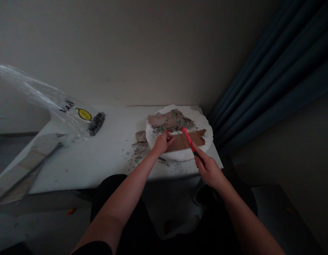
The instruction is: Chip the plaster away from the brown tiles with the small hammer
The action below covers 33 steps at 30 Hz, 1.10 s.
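My right hand (209, 169) is wrapped round the black grip of a hammer (188, 139) with a red shaft. The hammer's head lies over broken grey-brown crumbly material and is hard to tell from it. Beside it my left hand (162, 142) has its fingers curled in a pinch at the left end of a brown cardboard strip (180, 142); what they hold, if anything, is hidden. A rough reddish-brown slab (164, 120) with greenish bits lies behind the strip. All of this rests on a white rounded board (206, 124).
The white table (118, 141) carries grit and a small chunk (141, 136) left of the board. A clear plastic bag (71, 109) with dark material stands at left, near a beige flat sheet (26, 173). A blue curtain (272, 78) hangs on the right.
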Tool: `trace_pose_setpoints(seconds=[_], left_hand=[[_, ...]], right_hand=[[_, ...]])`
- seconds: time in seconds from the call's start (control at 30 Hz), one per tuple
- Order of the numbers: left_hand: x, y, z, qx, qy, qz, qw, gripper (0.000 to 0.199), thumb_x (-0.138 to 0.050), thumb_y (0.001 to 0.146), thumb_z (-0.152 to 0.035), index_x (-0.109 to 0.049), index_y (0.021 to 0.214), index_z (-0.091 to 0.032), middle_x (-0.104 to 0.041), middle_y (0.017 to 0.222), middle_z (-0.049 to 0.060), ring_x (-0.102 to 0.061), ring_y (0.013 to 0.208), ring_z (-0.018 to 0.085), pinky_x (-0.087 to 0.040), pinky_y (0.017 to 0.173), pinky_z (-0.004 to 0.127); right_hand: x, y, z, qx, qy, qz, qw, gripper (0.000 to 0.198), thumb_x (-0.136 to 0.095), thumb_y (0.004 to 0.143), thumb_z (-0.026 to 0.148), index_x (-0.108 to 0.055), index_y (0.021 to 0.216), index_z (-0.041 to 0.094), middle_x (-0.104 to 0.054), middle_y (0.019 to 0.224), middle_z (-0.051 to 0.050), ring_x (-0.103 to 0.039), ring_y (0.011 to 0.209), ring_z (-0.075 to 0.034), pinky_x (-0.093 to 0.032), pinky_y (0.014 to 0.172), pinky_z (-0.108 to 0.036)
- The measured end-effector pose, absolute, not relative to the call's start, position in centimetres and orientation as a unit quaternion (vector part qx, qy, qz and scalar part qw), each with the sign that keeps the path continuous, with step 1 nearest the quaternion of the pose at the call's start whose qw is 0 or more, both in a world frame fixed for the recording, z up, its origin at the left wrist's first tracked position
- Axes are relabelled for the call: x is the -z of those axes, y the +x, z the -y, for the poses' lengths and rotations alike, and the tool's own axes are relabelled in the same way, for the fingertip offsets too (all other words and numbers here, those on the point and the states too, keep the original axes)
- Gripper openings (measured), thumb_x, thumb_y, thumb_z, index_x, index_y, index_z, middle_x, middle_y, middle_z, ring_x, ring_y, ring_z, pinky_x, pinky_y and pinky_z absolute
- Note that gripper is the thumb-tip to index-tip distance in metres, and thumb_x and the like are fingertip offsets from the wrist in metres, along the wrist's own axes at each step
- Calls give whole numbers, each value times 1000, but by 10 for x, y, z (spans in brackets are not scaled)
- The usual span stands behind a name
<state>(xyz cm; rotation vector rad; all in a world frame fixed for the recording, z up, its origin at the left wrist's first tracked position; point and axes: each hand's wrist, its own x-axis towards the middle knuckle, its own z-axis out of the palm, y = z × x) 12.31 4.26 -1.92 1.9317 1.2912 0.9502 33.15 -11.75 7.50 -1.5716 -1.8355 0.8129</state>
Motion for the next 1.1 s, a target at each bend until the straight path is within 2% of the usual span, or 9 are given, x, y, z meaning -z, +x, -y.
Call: trace_pose_setpoints(seconds=[0.13,0.23,0.7,0.87,1.1], left_hand=[[20,123,-43,-363,720,-500,315,45,-64,80,-28,-46,121,-19,-70,91,4,-64,76,13,-48,71,27],[23,124,-44,-359,725,-497,315,47,-63,80,-27,-43,122,-19,-70,89,2,-62,73,12,-47,69,26],[22,124,-41,-354,724,-505,310,47,-62,79,-25,-44,122,-19,-70,87,1,-60,71,12,-46,69,27],[24,124,-40,-355,726,-503,308,47,-62,79,-25,-43,121,-20,-69,86,0,-58,68,11,-44,67,26],[28,125,-41,-356,731,-506,289,47,-63,78,-25,-43,121,-20,-67,82,-2,-56,65,10,-42,64,24]], right_hand=[[-79,323,118,-317,-583,697,272,55,-38,97,31,-37,152,22,-56,64,-1,-49,55,-17,-39,57,-26],[-81,322,119,-307,-583,697,282,56,-37,98,31,-34,153,21,-56,64,-1,-50,55,-17,-39,56,-25],[-70,323,119,-299,-585,706,264,56,-37,97,30,-36,153,22,-62,69,-4,-56,60,-19,-43,62,-28],[-72,321,119,-296,-591,707,252,56,-37,98,28,-34,153,22,-62,68,-3,-53,56,-18,-39,58,-26],[-68,320,121,-298,-583,715,244,57,-38,97,26,-34,153,22,-64,72,-4,-54,58,-18,-42,64,-27]])
